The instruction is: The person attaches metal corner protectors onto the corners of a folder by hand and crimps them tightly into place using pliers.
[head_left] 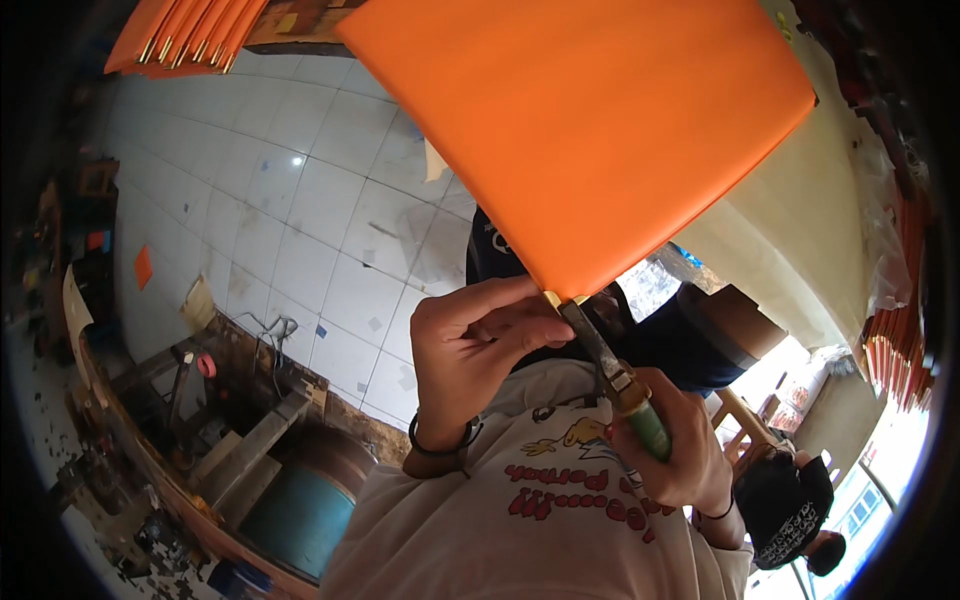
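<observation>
A large, flat orange cover (610,130) with a smooth, leather-like surface fills the upper middle of the head view. Its nearest corner carries a small gold-coloured metal corner piece (553,298). My left hand (470,350) is closed, thumb and fingers pinching at that corner. In my right hand (680,440) is a metal tool with a green handle (648,430), which looks like pliers. The tool's narrow metal end (590,338) meets the gold corner piece. Whether its jaws grip the piece cannot be made out.
Several orange covers (190,35) with gold corners are stacked at upper left, and more (895,365) at the right edge. A pale sheet-covered surface (800,210) lies right. A wooden bench frame (250,450) is at lower left. Another person (785,500) in black is at lower right.
</observation>
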The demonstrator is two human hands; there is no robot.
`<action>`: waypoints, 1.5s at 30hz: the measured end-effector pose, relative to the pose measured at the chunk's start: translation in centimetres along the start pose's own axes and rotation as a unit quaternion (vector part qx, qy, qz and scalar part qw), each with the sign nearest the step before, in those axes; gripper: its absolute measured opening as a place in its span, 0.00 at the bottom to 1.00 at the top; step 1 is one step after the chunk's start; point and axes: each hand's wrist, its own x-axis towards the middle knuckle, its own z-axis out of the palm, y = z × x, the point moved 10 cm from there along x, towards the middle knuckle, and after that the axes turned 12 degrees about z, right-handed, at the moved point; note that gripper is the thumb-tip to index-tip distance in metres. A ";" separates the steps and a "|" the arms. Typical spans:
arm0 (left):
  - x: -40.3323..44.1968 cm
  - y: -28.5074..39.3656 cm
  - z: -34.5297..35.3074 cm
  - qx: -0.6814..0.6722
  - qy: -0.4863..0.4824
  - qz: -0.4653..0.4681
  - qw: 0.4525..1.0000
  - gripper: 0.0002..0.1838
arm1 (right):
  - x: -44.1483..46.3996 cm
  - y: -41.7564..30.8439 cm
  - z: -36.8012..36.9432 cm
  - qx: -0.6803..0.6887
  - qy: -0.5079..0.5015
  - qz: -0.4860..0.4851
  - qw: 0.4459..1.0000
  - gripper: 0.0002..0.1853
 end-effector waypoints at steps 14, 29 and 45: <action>1.0 0.0 0.5 -0.003 -0.030 -0.054 0.998 0.09 | -0.5 -1.6 -0.8 0.068 -0.026 -0.028 0.997 0.20; 1.5 -0.2 0.7 -0.008 -0.053 -0.045 0.998 0.11 | -0.6 0.3 0.7 0.086 -0.157 0.038 0.983 0.25; 1.0 -0.2 0.5 0.033 -0.020 -0.020 0.999 0.13 | -0.6 0.5 -1.2 0.011 -0.038 0.005 0.999 0.23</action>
